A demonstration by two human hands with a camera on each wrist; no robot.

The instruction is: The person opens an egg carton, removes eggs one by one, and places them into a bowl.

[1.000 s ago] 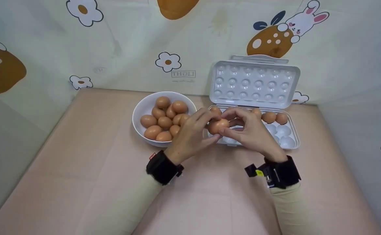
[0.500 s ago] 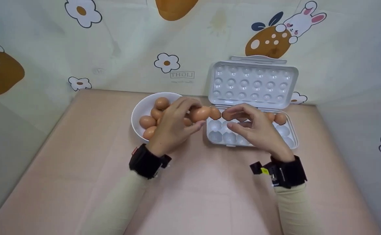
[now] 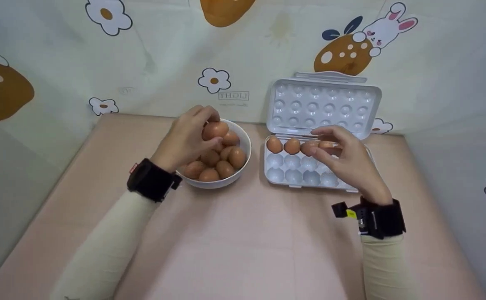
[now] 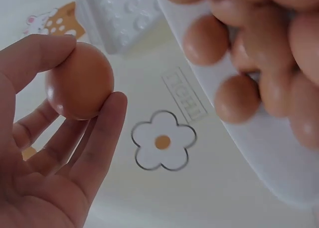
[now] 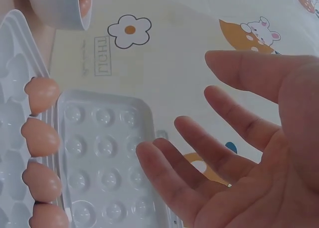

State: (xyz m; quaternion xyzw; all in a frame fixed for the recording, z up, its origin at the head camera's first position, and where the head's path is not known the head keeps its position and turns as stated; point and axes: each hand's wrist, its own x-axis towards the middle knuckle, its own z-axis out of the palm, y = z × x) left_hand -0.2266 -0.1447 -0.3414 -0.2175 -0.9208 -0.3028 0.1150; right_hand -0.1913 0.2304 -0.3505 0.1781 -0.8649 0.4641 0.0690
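Note:
In the head view, my left hand [image 3: 184,137] pinches a brown egg [image 3: 215,130] between thumb and fingertips, over the back part of a white bowl [image 3: 214,184]. The left wrist view shows this egg whole, gripped at its sides. Several more eggs [image 3: 226,168] are heaped in the bowl. My right hand [image 3: 347,156] hovers over the right part of a white egg box [image 3: 282,183], fingers loosely spread with nothing in them. Eggs [image 5: 42,138] fill part of its back row; the hand hides the row's right end in the head view.
The egg box's dimpled lid [image 3: 328,109] stands raised behind its base, near the patterned cloth backdrop [image 3: 159,62]. Bare cups [image 3: 293,160] show in the box's middle and front rows. A pinkish cloth [image 3: 234,233] covers the table.
My left hand has moved left from the egg box to over the bowl, carrying the egg. My right hand has come off that egg and shifted right, uncovering eggs in the back row.

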